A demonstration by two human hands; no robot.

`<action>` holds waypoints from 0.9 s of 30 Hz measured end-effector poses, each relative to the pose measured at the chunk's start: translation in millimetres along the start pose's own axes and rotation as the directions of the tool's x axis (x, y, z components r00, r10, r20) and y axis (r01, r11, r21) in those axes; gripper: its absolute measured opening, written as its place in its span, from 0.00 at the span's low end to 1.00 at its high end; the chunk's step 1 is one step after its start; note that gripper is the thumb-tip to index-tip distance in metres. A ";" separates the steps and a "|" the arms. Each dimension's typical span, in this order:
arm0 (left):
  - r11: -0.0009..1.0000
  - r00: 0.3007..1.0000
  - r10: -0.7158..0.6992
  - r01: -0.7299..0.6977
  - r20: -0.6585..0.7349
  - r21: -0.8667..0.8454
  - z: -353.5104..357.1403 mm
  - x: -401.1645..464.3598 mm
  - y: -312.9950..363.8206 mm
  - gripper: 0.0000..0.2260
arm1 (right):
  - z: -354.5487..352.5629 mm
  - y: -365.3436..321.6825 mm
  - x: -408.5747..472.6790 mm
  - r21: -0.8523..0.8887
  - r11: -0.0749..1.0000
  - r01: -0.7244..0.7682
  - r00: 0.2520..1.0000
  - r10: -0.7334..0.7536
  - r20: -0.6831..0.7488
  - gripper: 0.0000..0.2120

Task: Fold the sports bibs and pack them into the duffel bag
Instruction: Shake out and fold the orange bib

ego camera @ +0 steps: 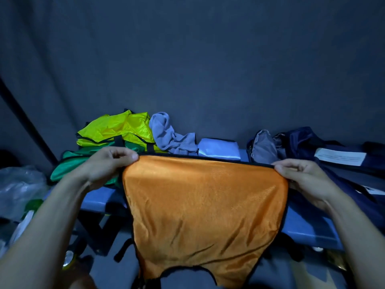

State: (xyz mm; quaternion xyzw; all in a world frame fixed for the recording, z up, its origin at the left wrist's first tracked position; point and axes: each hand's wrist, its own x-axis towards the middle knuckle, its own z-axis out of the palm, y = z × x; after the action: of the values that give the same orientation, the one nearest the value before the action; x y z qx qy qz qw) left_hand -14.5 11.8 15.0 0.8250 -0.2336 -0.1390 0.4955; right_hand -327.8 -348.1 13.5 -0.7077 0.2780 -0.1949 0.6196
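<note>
Two hands held one orange bib (205,203) spread out above the blue bench (100,200). At nine o'clock the left hand (108,163) pinched its corner; at three the right hand (300,174) pinched the other. Folding had only begun, I judged; next, both corners should meet. The duffel bag (325,151) waited at two o'clock.

Orange bib (205,207) between both hands
</note>
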 end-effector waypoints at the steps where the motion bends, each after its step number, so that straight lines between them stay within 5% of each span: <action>1: 1.000 1.000 -0.005 0.005 -0.009 0.009 3.0 -4.6 6.6 0.06 | 8.6 -2.6 -0.1 0.011 1.000 -0.027 0.999 0.028 -0.027 0.24; 4: 0.999 0.998 0.025 -0.022 0.063 -0.043 38.2 -25.2 40.1 0.06 | 54.7 -11.7 -10.2 0.067 0.997 -0.046 0.993 0.053 -0.104 0.06; 9: 0.960 0.945 0.025 0.068 0.326 -0.270 119.8 -63.8 86.6 0.03 | 137.0 -22.8 -36.3 0.063 0.993 0.096 0.995 -0.096 -0.011 0.03; 18: 0.927 0.967 0.031 0.067 0.254 -0.370 129.0 -57.9 89.3 0.05 | 146.4 -35.0 -36.1 0.159 0.986 0.053 0.998 -0.047 -0.039 0.07; 27: 0.945 0.989 0.041 0.008 0.144 -0.326 133.9 -58.1 90.5 0.08 | 154.5 -35.1 -30.9 -0.210 0.960 0.184 0.969 -0.213 -0.125 0.11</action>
State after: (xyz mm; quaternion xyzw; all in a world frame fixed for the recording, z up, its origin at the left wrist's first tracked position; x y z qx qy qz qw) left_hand -148.1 -94.7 31.8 0.7170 -0.2506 -0.2326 0.6074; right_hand -250.4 -207.0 26.1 -0.7736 0.2683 -0.2791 0.5017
